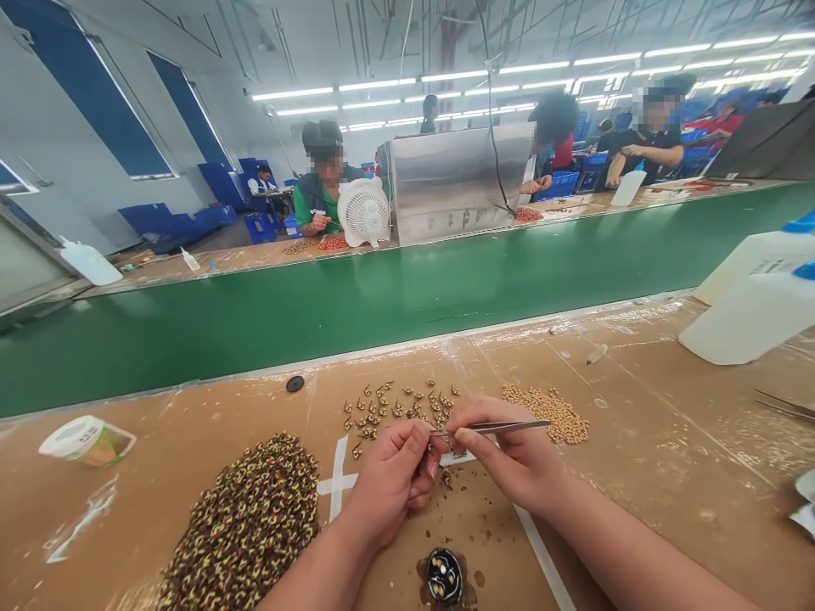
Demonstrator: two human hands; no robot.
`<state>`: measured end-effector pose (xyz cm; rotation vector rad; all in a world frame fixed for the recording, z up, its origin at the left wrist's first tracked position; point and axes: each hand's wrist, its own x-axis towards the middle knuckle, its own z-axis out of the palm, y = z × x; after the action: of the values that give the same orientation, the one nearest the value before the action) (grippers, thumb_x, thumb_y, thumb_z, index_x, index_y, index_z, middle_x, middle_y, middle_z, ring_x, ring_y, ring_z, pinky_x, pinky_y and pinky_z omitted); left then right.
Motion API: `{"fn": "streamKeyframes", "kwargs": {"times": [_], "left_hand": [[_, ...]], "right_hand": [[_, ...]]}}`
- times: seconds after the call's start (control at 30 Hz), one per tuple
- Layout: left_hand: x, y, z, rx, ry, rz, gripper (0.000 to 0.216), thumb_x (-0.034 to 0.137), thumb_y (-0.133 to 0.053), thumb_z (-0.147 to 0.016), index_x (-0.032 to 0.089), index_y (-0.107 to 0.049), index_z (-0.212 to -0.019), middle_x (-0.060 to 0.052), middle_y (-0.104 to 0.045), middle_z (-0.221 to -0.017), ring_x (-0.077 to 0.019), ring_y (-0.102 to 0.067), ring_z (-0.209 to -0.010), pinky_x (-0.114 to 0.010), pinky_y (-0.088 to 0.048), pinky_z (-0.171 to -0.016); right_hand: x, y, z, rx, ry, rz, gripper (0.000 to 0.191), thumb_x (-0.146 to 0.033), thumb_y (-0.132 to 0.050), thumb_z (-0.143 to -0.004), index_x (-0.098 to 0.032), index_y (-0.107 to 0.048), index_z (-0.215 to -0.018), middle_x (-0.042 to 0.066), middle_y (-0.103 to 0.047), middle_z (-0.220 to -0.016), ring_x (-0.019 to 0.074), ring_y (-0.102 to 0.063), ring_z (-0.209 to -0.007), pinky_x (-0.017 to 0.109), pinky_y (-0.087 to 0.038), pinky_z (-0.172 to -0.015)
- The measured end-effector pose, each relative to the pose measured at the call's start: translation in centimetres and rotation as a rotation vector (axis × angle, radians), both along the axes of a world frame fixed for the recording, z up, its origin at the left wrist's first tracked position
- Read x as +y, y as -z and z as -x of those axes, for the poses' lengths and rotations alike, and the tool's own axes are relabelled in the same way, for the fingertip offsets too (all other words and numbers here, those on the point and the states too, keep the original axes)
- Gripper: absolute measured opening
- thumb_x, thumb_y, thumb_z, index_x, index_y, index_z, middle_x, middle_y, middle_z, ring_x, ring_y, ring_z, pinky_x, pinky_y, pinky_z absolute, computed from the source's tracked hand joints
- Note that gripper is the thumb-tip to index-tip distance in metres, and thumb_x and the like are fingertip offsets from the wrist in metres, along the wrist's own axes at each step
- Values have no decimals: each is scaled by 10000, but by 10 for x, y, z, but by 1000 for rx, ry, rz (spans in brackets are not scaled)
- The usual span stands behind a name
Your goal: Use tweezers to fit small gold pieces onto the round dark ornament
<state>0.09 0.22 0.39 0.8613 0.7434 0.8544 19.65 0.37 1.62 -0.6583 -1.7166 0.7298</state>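
My right hand (509,445) is closed around a pair of metal tweezers (509,427), whose tips point left toward my other hand. My left hand (398,467) is pinched shut, its fingertips meeting the tweezer tips; whatever sits between them is too small to make out. Just beyond my hands, small dark-and-cream pieces (369,412) stand in loose rows. A large heap of brown, yellow and red pieces (248,518) lies to the left. Tan bead-like pieces (553,414) are piled beyond my right hand. Nearest me is a small black dish (444,577) with a few tan pieces in dark liquid.
White tape strips (339,479) mark the brown tabletop (637,475). A paper cup (89,441) lies at left, and large plastic bottles (744,314) stand at right. Beyond runs a green conveyor belt (356,305), with a fan (364,212), a metal box (458,182) and co-workers across it.
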Motion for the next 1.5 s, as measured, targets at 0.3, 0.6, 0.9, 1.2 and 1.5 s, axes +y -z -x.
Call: {"fn": "streamKeyframes", "kwargs": {"times": [0.3, 0.6, 0.9, 1.2, 1.5], "left_hand": [[-1, 4, 2, -28, 10, -10, 583, 693, -802, -865, 155, -590, -792, 48, -537, -636, -6, -269, -415, -151, -175, -393], [-1, 4, 1, -49, 11, -36, 563, 674, -782, -895, 154, -597, -782, 60, -495, -609, -8, -244, -417, -150, -179, -393], [-1, 1, -1, -34, 9, -32, 559, 681, -789, -882, 153, -629, -789, 63, -488, -584, -10, -226, -401, -161, -143, -382], [5, 4, 0, 88, -202, -136, 420, 573, -789, -913, 168, -789, -1024, -5, -701, -803, -6, -360, -414, -179, -223, -414], [5, 4, 2, 167, -220, -197, 291, 432, -745, -939, 200, -820, -1098, -48, -769, -863, -42, -486, -467, -201, -300, -437]], "right_hand": [[0, 1, 1, -25, 5, -146, 125, -169, -619, -1050, -227, -730, -1041, 26, -757, -871, 143, -692, -751, 288, -542, -687], [-4, -1, 1, -92, 24, -213, 183, -104, -635, -1015, -227, -728, -1114, 43, -766, -914, 154, -707, -792, 279, -569, -697], [-6, 1, 5, -22, 65, -116, 143, -131, -640, -1027, -236, -736, -1012, 24, -756, -845, 152, -694, -736, 275, -558, -671], [-13, 1, 0, 44, -140, 136, 194, -282, -596, -1095, -228, -730, -965, -16, -648, -714, 124, -606, -667, 263, -490, -643], [-25, 6, 7, -395, -519, 222, 266, -328, -584, -1088, -189, -682, -882, 3, -676, -763, 119, -573, -676, 276, -449, -669]]}}
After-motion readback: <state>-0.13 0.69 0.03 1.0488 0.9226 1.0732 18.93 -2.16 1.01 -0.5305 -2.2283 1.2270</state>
